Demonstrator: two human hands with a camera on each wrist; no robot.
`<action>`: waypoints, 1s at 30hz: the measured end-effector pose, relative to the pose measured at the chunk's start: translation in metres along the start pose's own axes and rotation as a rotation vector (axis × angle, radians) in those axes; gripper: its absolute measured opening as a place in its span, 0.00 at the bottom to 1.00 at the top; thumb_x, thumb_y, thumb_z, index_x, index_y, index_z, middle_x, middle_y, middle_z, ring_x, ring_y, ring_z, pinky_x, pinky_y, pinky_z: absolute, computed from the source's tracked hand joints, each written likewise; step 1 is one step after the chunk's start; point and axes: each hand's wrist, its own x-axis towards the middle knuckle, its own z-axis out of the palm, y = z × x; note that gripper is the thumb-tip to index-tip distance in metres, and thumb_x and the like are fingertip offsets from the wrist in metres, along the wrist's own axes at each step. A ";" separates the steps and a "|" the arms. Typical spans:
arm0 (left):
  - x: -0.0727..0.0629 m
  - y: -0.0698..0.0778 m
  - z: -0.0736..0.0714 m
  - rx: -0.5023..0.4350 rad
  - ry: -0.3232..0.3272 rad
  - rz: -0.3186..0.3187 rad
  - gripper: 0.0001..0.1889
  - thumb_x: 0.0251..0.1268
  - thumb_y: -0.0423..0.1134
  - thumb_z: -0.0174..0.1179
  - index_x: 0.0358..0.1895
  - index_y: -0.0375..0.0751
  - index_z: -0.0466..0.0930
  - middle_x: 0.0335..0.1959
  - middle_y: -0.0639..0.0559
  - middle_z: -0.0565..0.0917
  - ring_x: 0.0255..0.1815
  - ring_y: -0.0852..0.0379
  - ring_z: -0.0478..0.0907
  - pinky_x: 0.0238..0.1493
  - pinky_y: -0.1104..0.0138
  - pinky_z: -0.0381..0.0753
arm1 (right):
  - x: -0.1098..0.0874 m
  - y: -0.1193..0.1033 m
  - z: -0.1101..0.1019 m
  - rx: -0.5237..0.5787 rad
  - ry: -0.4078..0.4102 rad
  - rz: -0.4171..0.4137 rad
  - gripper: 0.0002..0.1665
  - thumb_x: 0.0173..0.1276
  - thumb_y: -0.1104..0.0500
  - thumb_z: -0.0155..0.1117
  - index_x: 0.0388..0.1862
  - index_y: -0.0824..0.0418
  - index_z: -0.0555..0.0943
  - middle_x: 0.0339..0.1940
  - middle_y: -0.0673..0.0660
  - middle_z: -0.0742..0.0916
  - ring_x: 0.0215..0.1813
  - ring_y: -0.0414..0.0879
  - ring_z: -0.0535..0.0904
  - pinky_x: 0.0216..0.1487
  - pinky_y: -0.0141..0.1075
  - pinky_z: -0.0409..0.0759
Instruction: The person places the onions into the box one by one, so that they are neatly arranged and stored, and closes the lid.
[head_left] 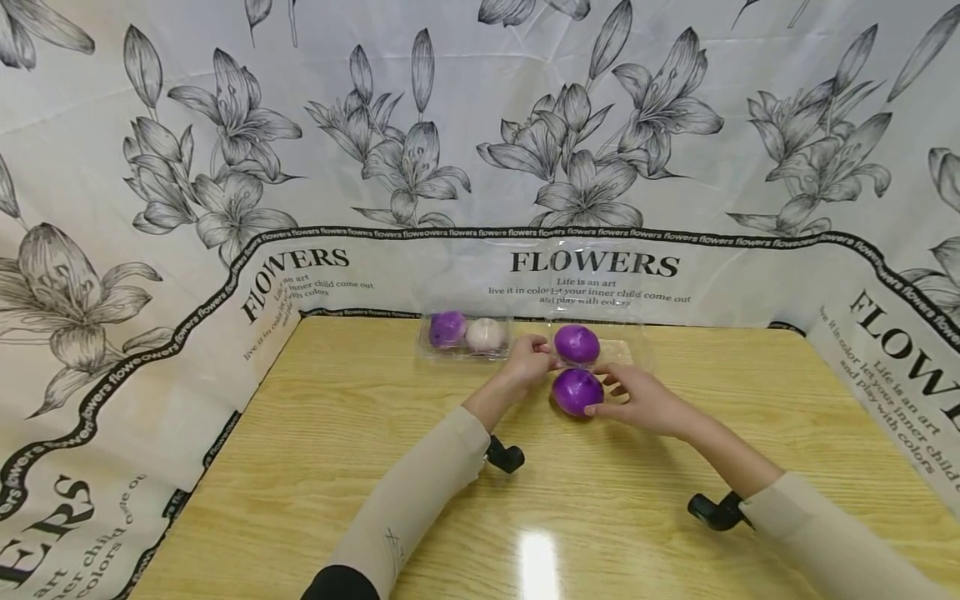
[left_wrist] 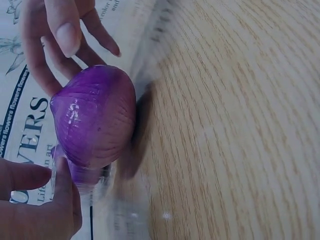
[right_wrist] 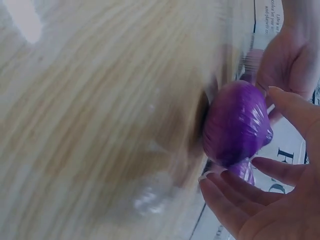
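A purple onion [head_left: 577,392] with a glossy, film-like skin sits on the table in front of a clear plastic box [head_left: 615,353]. A second purple onion [head_left: 577,343] lies in that box, whose lid stands raised at the back. My left hand [head_left: 529,362] pinches the box's near left edge between thumb and forefinger. Around the right side of the front onion, my right hand [head_left: 643,402] spreads its fingers loosely, fingertips close to the skin. In the right wrist view, thumb and fingers stand apart on either side of the onion [right_wrist: 237,125].
Another clear plastic box [head_left: 465,353] stands at the back left, holding a purple onion [head_left: 447,329] and a white one [head_left: 486,335]. A flower-printed cloth [head_left: 420,275] hangs behind the wooden table [head_left: 360,417]. Black wrist mounts [head_left: 504,456] sit below both forearms.
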 end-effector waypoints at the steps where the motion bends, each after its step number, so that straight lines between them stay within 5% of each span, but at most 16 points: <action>1: 0.000 0.000 0.000 0.000 0.000 0.002 0.32 0.60 0.18 0.59 0.70 0.20 0.64 0.53 0.36 0.78 0.47 0.49 0.83 0.50 0.68 0.89 | 0.001 0.000 0.002 0.009 -0.002 -0.003 0.41 0.67 0.52 0.74 0.68 0.76 0.70 0.60 0.75 0.80 0.57 0.70 0.80 0.57 0.58 0.87; 11: -0.001 0.000 -0.001 -0.081 -0.023 0.000 0.31 0.61 0.15 0.55 0.70 0.17 0.62 0.52 0.35 0.77 0.47 0.46 0.84 0.54 0.66 0.89 | 0.011 -0.002 0.018 0.035 0.045 0.024 0.44 0.63 0.51 0.78 0.69 0.73 0.70 0.60 0.73 0.81 0.57 0.67 0.81 0.59 0.59 0.85; 20: -0.001 -0.001 -0.001 -0.058 -0.021 -0.009 0.31 0.61 0.16 0.56 0.70 0.19 0.63 0.50 0.38 0.78 0.45 0.49 0.83 0.50 0.70 0.89 | 0.015 -0.007 0.030 0.016 0.094 0.158 0.45 0.57 0.47 0.82 0.65 0.70 0.73 0.56 0.71 0.83 0.58 0.65 0.81 0.60 0.59 0.84; 30: 0.001 -0.002 0.000 -0.066 -0.021 -0.009 0.32 0.60 0.16 0.57 0.71 0.19 0.62 0.50 0.39 0.77 0.45 0.50 0.83 0.51 0.70 0.89 | 0.012 -0.008 0.028 0.046 0.072 0.115 0.43 0.58 0.51 0.81 0.64 0.71 0.73 0.57 0.72 0.82 0.57 0.66 0.82 0.58 0.56 0.87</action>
